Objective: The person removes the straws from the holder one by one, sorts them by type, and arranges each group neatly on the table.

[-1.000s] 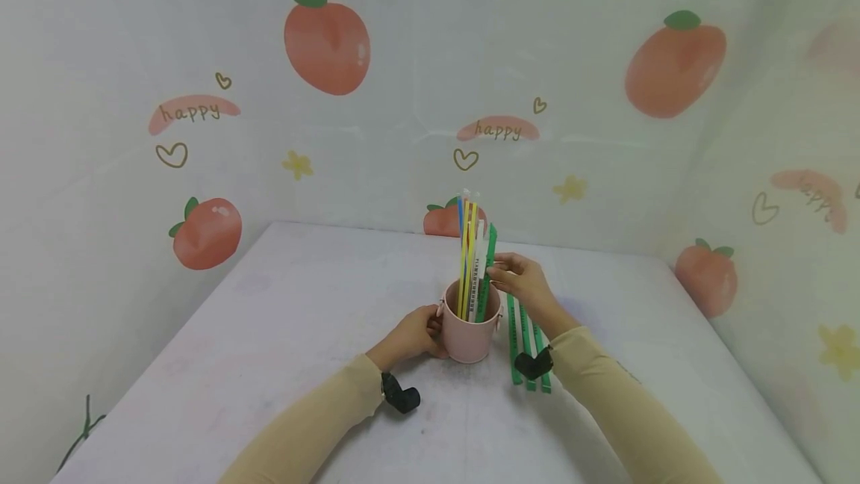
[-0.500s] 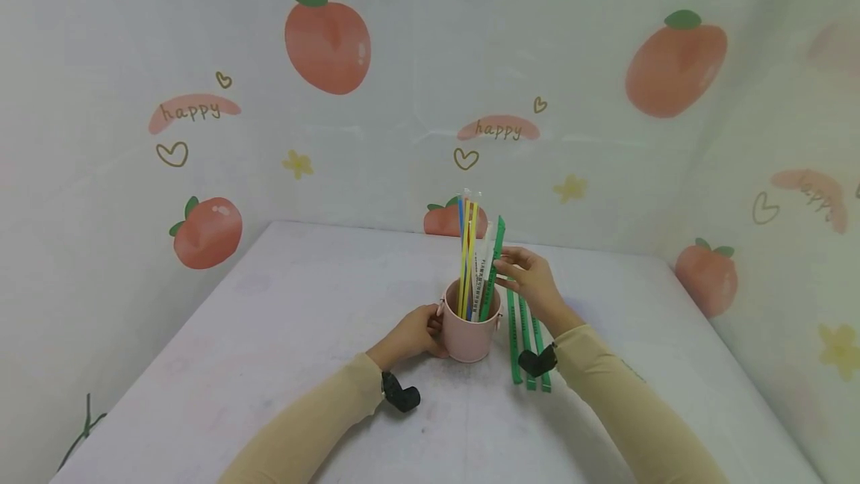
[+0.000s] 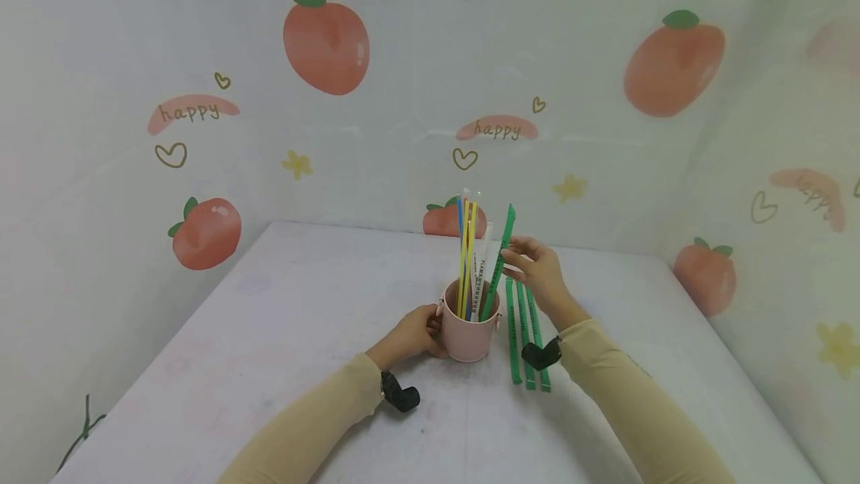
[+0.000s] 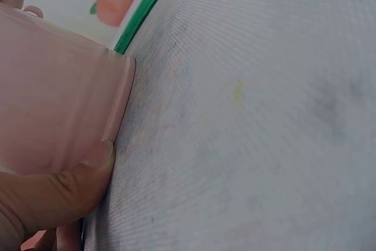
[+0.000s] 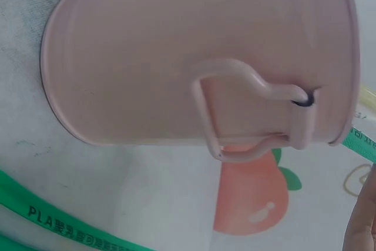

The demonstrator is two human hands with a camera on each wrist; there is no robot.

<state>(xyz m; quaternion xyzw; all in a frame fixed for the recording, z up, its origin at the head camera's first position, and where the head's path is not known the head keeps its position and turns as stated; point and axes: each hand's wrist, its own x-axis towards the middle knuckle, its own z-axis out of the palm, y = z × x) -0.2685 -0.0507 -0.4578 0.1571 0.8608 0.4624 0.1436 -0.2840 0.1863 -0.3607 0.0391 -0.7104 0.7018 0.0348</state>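
Observation:
A small pink metal bucket with side handles stands upright on the table. My left hand grips its left side; in the left wrist view the thumb lies against the wall near the base. With thumb and fingers my right hand pinches a green-wrapped straw, which tilts right, its lower end inside the bucket. Beside it in the bucket stand white-wrapped straws and several yellow and blue straws. The straws' bottoms are hidden by the bucket wall.
Three green-wrapped straws lie side by side on the table, right of the bucket and partly under my right forearm. The white cloth-covered table reaches back to a peach-printed curtain.
My right hand has moved right and slightly up, drawing the green-wrapped straw away from the other straws so it leans further right and sits higher. The left hand and bucket have stayed still.

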